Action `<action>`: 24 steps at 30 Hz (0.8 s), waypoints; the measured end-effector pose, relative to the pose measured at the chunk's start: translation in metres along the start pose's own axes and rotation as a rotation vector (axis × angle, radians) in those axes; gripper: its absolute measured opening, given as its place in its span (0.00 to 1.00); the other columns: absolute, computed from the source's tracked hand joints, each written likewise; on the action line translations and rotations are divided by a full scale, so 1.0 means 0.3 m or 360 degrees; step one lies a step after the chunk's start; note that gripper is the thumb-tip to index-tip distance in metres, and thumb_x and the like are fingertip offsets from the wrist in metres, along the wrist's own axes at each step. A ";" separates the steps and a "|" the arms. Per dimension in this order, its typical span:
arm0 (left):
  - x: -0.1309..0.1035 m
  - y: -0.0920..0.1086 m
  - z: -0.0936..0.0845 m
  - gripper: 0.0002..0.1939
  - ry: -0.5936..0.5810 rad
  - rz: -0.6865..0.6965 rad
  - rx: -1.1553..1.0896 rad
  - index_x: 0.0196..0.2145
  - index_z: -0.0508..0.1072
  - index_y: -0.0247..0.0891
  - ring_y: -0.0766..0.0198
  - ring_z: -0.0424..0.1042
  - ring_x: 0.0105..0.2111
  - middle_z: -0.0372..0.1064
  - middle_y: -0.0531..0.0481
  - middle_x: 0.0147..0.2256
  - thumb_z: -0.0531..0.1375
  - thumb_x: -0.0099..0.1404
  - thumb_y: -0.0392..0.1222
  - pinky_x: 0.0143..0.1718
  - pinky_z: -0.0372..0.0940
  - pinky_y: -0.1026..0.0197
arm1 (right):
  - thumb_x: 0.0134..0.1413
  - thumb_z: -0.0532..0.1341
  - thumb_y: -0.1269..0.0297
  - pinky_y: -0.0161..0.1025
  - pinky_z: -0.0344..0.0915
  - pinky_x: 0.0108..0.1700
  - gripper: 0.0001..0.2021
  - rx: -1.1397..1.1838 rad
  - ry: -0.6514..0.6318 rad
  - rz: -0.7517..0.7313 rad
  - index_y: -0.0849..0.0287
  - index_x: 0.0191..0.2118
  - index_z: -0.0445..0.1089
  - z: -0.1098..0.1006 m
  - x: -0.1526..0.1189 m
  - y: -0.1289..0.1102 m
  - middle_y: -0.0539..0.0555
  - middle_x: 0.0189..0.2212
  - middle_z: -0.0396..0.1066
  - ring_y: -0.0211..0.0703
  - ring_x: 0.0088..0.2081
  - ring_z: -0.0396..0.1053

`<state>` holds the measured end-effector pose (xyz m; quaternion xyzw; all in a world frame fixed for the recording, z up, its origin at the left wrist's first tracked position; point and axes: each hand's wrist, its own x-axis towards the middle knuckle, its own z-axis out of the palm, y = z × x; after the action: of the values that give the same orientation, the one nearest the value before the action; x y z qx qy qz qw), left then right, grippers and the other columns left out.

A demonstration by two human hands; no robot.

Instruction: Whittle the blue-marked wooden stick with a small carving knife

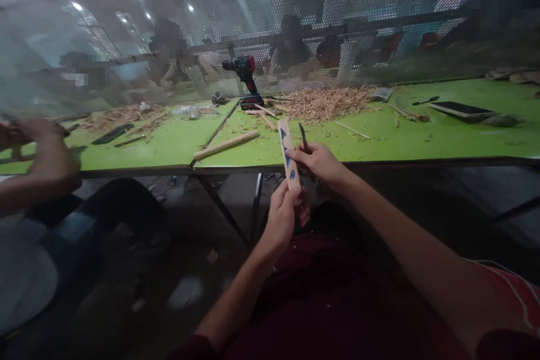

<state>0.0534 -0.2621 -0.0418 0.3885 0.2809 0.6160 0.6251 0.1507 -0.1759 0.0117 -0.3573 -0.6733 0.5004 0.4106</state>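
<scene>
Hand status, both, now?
Left hand: closed, holding the lower end of a blue-marked wooden strip.
Right hand: closed on a small knife, also touching the strip.

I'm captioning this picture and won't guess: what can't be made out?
In the head view:
Wooden strip, lower end: covered by the left hand.
Pointed tool, grip: mostly hidden by the right hand.
Co-worker's forearm: cut off by the left edge.
Figures behind the mesh: dim, blurred.

A cordless drill (251, 84) stands on the green table (422, 143).
</scene>
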 end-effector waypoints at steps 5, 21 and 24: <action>0.021 -0.007 -0.027 0.07 -0.0070 -0.0060 -0.0029 0.28 0.60 0.38 0.75 0.50 0.14 0.49 0.61 0.20 0.54 0.62 0.40 0.14 0.48 0.69 | 0.44 0.66 0.49 0.32 0.48 0.23 0.21 0.0097 0.0116 0.0057 0.57 0.21 0.56 0.001 -0.002 0.035 0.42 0.17 0.52 0.31 0.21 0.49; 0.005 -0.053 -0.046 0.21 -0.0166 -0.0048 0.0375 0.26 0.57 0.40 0.74 0.54 0.14 0.51 0.61 0.19 0.57 0.64 0.57 0.14 0.50 0.68 | 0.59 0.53 0.64 0.36 0.52 0.31 0.08 -0.1453 0.0108 -0.0076 0.57 0.29 0.63 -0.047 -0.136 0.032 0.50 0.24 0.65 0.38 0.26 0.60; -0.008 -0.064 -0.042 0.20 -0.0198 -0.0085 0.0384 0.27 0.57 0.40 0.74 0.53 0.15 0.49 0.61 0.21 0.55 0.66 0.57 0.15 0.52 0.68 | 0.58 0.53 0.67 0.36 0.50 0.30 0.06 -0.1660 0.0070 -0.0077 0.58 0.34 0.66 -0.048 -0.164 0.014 0.51 0.25 0.69 0.39 0.27 0.62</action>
<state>0.0534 -0.2615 -0.0650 0.4907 0.3238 0.5356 0.6062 0.1841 -0.2133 0.0003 -0.5092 -0.8322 0.0813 0.2036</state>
